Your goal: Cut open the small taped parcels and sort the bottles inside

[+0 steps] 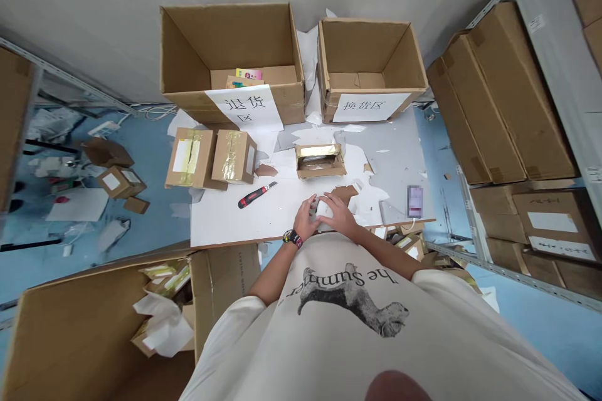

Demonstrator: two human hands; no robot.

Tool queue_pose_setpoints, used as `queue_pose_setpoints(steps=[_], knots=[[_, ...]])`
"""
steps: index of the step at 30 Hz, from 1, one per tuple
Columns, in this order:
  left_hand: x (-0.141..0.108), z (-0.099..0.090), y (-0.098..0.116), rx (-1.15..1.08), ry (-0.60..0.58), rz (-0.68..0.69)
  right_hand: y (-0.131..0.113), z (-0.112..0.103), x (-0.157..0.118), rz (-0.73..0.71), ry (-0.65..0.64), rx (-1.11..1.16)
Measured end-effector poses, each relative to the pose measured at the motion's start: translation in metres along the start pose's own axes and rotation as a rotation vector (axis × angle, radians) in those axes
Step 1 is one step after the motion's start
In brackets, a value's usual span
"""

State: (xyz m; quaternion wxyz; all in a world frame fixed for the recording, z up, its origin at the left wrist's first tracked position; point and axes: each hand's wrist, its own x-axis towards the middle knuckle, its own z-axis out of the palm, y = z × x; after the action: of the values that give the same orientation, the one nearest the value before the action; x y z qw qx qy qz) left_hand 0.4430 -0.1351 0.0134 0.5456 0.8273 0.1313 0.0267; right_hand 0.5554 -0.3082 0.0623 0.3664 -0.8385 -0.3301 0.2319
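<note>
Close to the table's front edge, both hands are closed around a small white object [323,208], largely covered by fingers, so its kind is unclear. My left hand [305,219], with a watch [292,238] at the wrist, grips its left side. From the right, my right hand [339,216] wraps over it. Just beyond the hands lies an opened small cardboard box [322,170] with gold tape on its rim. A red and black utility knife [256,195] rests to the left, its blade toward the right.
Two taped cartons [189,160] stand at the table's left. Behind are two large open boxes with paper signs, the left one [188,97] holding colourful packets. A phone [414,202] lies at right. Torn paper litters the white tabletop [221,229]. A big carton [70,326] stands lower left.
</note>
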Motion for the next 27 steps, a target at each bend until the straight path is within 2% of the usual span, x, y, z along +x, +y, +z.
queue_pose_setpoints(steps=[7,12,14,18,20,24,27], knots=[[0.022,-0.017,-0.003,0.105,-0.106,0.072,-0.014,0.016,0.014,0.009,0.105,0.008],[0.033,-0.019,-0.006,0.109,-0.146,0.133,-0.023,0.030,0.024,0.198,0.225,0.027],[0.034,-0.017,-0.009,0.105,-0.138,0.134,-0.021,0.035,0.026,0.211,0.211,0.012],[0.035,-0.016,-0.016,0.110,-0.126,0.112,-0.011,0.037,0.029,0.100,0.092,-0.020],[0.038,-0.018,-0.018,0.093,-0.148,0.154,-0.005,0.035,0.029,0.079,0.058,-0.015],[0.047,-0.023,-0.016,0.064,-0.230,0.278,0.007,0.031,0.025,0.081,0.097,0.084],[0.053,-0.024,-0.014,0.055,-0.295,0.274,0.012,0.030,0.020,0.120,0.145,0.169]])
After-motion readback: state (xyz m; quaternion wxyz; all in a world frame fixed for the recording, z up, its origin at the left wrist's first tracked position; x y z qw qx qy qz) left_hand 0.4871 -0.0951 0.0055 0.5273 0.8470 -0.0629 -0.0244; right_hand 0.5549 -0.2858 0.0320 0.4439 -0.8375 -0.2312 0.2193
